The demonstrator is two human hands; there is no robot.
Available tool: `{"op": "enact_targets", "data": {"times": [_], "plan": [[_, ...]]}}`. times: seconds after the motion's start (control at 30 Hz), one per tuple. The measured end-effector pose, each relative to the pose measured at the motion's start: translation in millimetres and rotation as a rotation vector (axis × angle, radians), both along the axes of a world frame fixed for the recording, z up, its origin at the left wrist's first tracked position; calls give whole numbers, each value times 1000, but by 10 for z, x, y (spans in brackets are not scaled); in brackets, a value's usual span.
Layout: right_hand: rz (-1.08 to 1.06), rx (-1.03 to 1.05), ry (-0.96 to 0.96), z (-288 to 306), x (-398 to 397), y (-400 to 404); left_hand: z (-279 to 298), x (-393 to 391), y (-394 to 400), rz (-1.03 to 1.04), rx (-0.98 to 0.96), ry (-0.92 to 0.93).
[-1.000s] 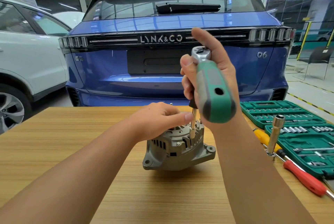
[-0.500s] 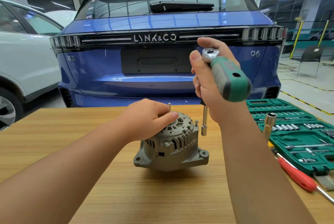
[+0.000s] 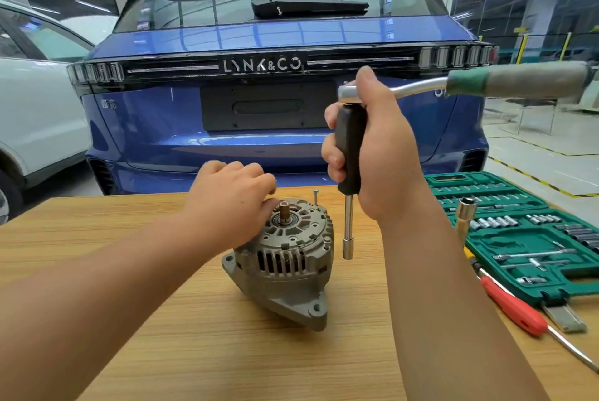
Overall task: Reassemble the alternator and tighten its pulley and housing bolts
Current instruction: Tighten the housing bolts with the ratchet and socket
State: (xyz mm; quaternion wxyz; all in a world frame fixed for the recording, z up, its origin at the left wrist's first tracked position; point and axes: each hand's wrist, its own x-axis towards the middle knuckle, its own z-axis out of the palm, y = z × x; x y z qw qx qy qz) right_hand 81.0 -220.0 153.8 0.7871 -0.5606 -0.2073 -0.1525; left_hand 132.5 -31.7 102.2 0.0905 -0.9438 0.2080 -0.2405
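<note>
Wood surface point(image 3: 162, 352): grey alternator point(image 3: 285, 258) at centre, bare wood open from 6 to 9 o'clock.
Far edge: blue car point(image 3: 275, 141) just behind, at 12 o'clock.
Crowding: green socket case point(image 3: 525, 238) and red screwdriver point(image 3: 515, 310) at 3 o'clock; case cut off by the frame.
Left hand point(image 3: 230, 203): fingers curled on the alternator's top rim; fingertips hidden.
Right hand point(image 3: 376, 154): gripping the black driver point(image 3: 349, 154), ratchet point(image 3: 486, 81) on top, blurred.
Change: socket tip point(image 3: 347, 246) now off the alternator, hanging beside it at 3 o'clock; ratchet handle swung to the right.
</note>
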Motion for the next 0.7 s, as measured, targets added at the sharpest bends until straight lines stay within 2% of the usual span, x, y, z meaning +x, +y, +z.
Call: {"op": "enact_targets", "data": {"times": [0.13,0.23,0.47,0.7], "plan": [[-6,4,3,3,11,-37,-194,6,-259,72,-395,208],[-16,-13,24,-23,18,-13,-301,-12,-253,45,-548,144],[-74,83,87,-37,15,32,-346,-84,-296,3,-388,33],[-15,210,25,47,-82,29,-299,3,-257,-4,-259,120]]}}
